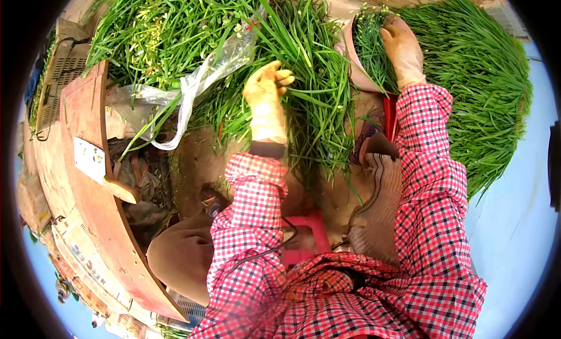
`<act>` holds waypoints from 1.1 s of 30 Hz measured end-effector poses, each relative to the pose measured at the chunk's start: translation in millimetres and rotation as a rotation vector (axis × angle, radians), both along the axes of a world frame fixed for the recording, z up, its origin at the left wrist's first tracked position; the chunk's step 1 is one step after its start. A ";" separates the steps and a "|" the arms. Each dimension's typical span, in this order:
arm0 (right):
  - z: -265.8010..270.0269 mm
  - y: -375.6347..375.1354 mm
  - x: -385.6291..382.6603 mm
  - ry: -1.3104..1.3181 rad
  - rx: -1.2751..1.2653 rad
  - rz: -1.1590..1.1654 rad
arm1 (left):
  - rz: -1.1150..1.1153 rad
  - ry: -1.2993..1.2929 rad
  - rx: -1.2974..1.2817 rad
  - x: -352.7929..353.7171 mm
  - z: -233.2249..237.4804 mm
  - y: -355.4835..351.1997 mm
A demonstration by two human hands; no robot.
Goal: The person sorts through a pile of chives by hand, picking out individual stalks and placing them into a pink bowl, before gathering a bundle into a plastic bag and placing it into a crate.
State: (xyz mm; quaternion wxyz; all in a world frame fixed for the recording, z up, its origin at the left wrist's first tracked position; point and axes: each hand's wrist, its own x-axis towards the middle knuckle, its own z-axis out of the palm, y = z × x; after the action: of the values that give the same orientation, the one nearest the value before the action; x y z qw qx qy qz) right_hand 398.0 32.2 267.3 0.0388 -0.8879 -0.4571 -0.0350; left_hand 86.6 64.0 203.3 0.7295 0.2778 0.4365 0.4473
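My left hand (267, 96), in a pale yellowish glove, is over a loose heap of long green leaves (315, 76) that look like garlic chives. Its fingers are loosely bent and apart, with nothing visible gripped in them. My right hand (403, 52), gloved alike, reaches to a pink basin (361, 76) at the upper right. There its fingers are closed at the edge of a bunch of thin green stems with small buds (374, 49); the fingertips are partly hidden. A clear plastic bag (190, 96) lies across the heap left of my left hand.
A wooden board (87, 128) curves along the left, with a wooden-handled white blade (90, 159) on it. A large pile of green leaves (479, 87) stands at the right. A red stool (315, 228) is below, and a plastic crate (61, 76) at the upper left.
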 end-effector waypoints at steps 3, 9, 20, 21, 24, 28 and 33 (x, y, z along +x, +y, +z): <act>-30.4 45.5 -32.9 0.223 0.119 0.321 | 0.000 0.080 -0.073 -12.1 -14.2 9.9; -84.7 115.0 -86.2 0.412 -0.016 0.233 | -0.046 0.105 -0.150 -23.9 -36.8 -0.4; -32.3 71.6 -53.7 1.153 0.468 0.561 | 0.044 1.222 0.563 -31.8 -19.4 -29.3; -18.0 62.7 -54.4 1.031 0.376 0.512 | 0.075 1.256 0.585 -31.5 -12.7 -35.4; 30.1 36.2 -81.5 0.930 0.331 0.449 | 0.089 1.130 0.647 -24.6 18.8 -44.2; 70.2 17.2 -112.8 1.018 0.321 0.517 | -0.059 0.674 0.836 8.8 54.1 -29.2; 101.5 -0.9 -134.6 0.989 0.305 0.719 | -0.463 0.241 0.661 55.6 43.3 -28.9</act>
State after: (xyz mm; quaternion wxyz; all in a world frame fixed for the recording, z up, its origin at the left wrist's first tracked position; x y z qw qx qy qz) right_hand 263.4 31.3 368.8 0.3809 -0.5743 -0.6450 0.3301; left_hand 142.2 35.1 246.6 0.6261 0.6379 0.2780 0.3519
